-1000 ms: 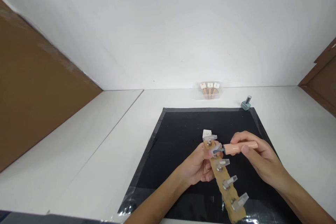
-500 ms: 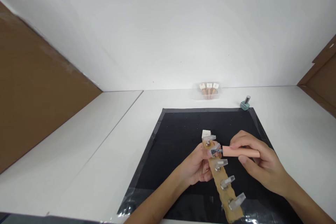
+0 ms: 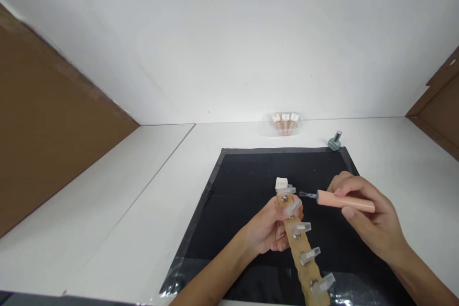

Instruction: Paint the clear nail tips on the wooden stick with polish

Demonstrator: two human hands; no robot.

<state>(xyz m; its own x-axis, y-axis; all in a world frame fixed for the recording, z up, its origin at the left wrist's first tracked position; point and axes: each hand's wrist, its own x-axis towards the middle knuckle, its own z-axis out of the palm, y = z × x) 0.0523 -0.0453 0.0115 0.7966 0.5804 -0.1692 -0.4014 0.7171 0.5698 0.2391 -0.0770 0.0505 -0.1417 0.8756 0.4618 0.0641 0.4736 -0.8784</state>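
My left hand is closed round the far part of a tan display strip. Several clear false nail tips stand along it on small metal mounts. In my right hand is a nail polish brush with a long peach handle, pinched between thumb and fingers. Its wet-looking bristles point left and hang just right of the strip's far end, apart from the tips. A small white block, perhaps a bottle top, shows just beyond the strip; its lower part is hidden.
Beneath my hands lies a black mat with taped edges on the white table. A clear tray with three white-topped peach items is at the back wall. A teal bottle with a silver cap stands by the mat's far right corner.
My right hand has drawn the brush away to the right and slightly up, off the second nail tip from the far end. My left hand and the strip have barely moved.
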